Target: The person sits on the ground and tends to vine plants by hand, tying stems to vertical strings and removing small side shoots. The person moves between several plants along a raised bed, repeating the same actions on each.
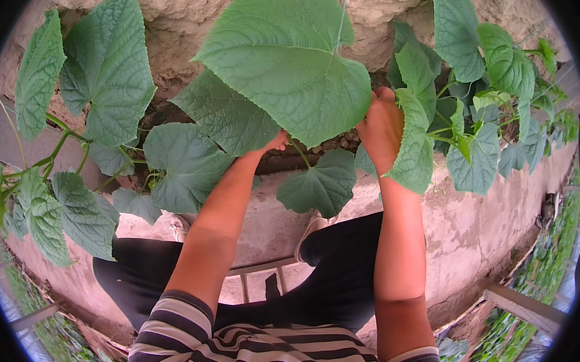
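Note:
Both my hands reach in among broad-leaved vine plants, which look like cucumber. My left hand [278,141] shows only partly, below a drooping leaf [234,117] that hides the rest of it. Beside the right edge of the largest leaf [292,56] is my right hand [385,125], back of the hand up, its fingertips out of sight. What either hand grips cannot be made out. A thin string [344,18] runs up from behind that large leaf. Just below, between my forearms, hangs a smaller leaf [320,183] on its stalk.
A rough earthen wall [180,18] rises behind the plants. More vines spread left [110,87] and right [475,154]. I am seated, legs apart, on a low metal-framed seat [255,269] over a concrete path [462,220]. A beam [524,308] stands at lower right.

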`<state>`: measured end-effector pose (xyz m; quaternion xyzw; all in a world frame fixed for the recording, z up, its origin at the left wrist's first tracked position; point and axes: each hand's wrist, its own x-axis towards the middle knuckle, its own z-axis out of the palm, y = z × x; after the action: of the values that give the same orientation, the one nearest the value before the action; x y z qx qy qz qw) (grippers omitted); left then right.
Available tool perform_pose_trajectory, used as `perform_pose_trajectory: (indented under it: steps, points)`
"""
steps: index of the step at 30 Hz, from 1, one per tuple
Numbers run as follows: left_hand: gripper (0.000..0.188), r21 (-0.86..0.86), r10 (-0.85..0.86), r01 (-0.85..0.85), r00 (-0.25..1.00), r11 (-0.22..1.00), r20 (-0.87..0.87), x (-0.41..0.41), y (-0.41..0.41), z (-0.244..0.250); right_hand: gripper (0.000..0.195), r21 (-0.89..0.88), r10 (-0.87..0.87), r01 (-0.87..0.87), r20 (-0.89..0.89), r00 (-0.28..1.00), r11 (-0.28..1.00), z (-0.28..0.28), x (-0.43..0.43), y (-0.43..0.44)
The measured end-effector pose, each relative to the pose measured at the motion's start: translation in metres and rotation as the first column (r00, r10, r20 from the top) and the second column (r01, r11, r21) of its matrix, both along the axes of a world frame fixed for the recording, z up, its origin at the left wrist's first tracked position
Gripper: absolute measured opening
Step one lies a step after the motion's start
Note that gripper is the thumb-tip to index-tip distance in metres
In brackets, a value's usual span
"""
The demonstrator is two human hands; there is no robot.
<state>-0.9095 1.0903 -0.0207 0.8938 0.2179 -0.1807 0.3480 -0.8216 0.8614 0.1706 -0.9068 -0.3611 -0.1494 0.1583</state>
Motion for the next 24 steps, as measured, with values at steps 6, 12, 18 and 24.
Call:
perform_pose_trajectory:
  steps: [6,12,18,24]
  points:
    - [0.054,-0.149,0.025,-0.029,0.999,0.988,-0.027,0.0,0.003,0.006,0.015,-0.156,-0.183,0.148,-0.247,0.952,0.977,0.005,-0.004,0.008]
    - [0.039,-0.4,0.181,-0.166,0.983,0.902,0.001,-0.007,-0.015,0.031,0.018,0.062,0.09,-0.107,0.241,0.966,0.992,-0.03,-0.006,-0.009]
    - [0.034,-0.688,0.507,-0.35,0.862,0.636,0.03,-0.011,-0.059,0.094,0.017,-0.018,0.096,-0.096,-0.022,0.995,0.995,0.022,-0.031,0.007]
    - [0.03,-0.785,0.754,-0.407,0.648,0.466,0.111,0.004,-0.08,0.086,0.009,0.028,0.182,-0.187,0.139,0.973,0.982,-0.001,-0.025,0.004]
